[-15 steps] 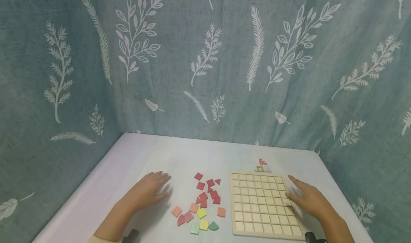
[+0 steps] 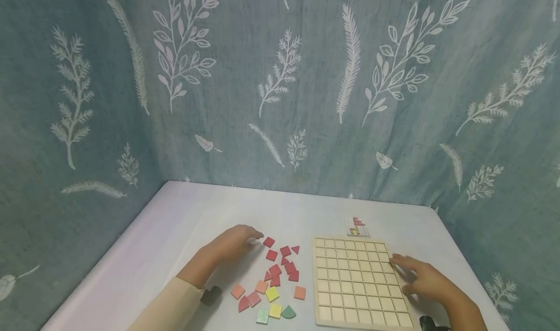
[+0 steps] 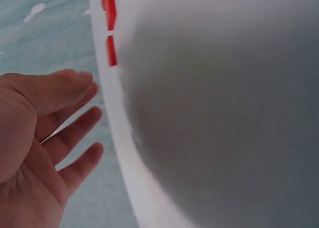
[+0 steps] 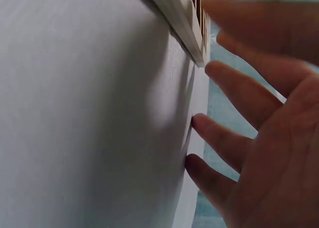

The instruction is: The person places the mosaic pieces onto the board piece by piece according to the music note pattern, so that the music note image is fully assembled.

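Left hand [image 2: 235, 244] and right hand [image 2: 425, 278] are both relaxed and empty; the left is just beside a flat red square tile [image 2: 269, 242], near scattered red, orange, yellow and green pieces [image 2: 275, 270], the right at the right edge of a pale gridded wooden board [image 2: 349, 288].

Parts count, head view. I read 19 visible flat tiles [image 2: 299, 292] on 1 table [image 2: 192, 207]: 12 red or pinkish tiles [image 2: 290, 268], 3 orange tiles [image 2: 238, 291], 2 yellow tiles [image 2: 272, 294], 2 green tiles [image 2: 262, 316]. Of these, 2 are quarter-circles [image 2: 288, 312]. I also register 1 grid board [image 2: 356, 276], 1 patterned card [image 2: 357, 227], 1 left hand [image 2: 232, 245] and 1 right hand [image 2: 428, 279].
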A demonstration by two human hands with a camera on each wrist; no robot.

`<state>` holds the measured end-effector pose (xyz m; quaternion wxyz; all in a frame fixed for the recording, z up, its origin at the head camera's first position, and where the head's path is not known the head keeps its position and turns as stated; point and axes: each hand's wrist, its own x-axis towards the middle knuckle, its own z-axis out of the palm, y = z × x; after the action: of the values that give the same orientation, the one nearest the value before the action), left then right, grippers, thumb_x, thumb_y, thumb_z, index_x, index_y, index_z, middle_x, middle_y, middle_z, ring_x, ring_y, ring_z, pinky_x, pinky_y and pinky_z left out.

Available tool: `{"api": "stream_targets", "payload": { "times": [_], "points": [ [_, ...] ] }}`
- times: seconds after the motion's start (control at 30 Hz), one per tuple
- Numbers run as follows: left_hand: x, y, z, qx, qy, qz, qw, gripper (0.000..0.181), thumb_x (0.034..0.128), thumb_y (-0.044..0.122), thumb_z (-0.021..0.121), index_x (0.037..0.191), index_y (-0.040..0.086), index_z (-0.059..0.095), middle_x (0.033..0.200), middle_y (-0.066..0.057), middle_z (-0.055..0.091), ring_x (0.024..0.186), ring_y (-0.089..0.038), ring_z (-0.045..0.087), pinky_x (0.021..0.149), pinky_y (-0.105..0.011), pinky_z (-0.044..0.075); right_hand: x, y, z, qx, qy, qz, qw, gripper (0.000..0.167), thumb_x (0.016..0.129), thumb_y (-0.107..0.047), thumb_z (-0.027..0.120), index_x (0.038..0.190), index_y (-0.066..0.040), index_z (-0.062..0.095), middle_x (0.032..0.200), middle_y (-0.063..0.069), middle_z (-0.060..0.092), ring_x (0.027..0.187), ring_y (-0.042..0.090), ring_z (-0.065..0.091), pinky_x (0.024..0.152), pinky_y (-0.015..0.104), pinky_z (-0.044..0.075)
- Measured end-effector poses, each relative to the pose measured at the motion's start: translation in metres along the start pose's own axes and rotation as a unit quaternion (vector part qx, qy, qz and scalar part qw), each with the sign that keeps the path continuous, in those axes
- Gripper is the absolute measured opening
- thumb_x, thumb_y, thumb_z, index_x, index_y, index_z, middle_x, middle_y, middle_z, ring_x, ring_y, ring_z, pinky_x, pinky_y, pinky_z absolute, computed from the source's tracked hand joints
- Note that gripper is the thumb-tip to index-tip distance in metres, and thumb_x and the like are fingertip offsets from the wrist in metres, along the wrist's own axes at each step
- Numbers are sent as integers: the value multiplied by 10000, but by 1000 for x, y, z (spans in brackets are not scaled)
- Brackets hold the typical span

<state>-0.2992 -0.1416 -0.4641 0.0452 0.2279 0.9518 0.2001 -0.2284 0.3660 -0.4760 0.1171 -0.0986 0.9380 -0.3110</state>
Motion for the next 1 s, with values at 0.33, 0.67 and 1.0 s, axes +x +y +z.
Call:
{"api": "stream_targets", "payload": {
  "times": [0.33,0.67,1.0],
  "points": [
    [48,0,14,171,-386,543,9976,323,849,48,728,1157,145,716,1072,36,667,1070,-193,611,913,-370,494,1,16,-7,409,-307,-229,9984,944,679,-272,860,1459,-8,400,1465,405,207,1306,628,173,929,749,250],
    [55,8,12,189,-474,458,9976,233,832,100,765,1050,180,752,962,85,643,972,-151,614,876,-354,510,3,30,-4,796,-268,-459,9954,967,631,-248,881,1451,-18,423,1493,388,161,1324,623,115,960,755,186],
    [76,10,13,81,-442,384,9983,224,838,146,773,1059,170,749,922,112,616,925,-115,590,879,-331,506,7,35,-2,697,-314,-519,9957,903,622,-291,872,1402,-26,502,1535,271,227,1373,556,87,989,740,155]
  ]
}}
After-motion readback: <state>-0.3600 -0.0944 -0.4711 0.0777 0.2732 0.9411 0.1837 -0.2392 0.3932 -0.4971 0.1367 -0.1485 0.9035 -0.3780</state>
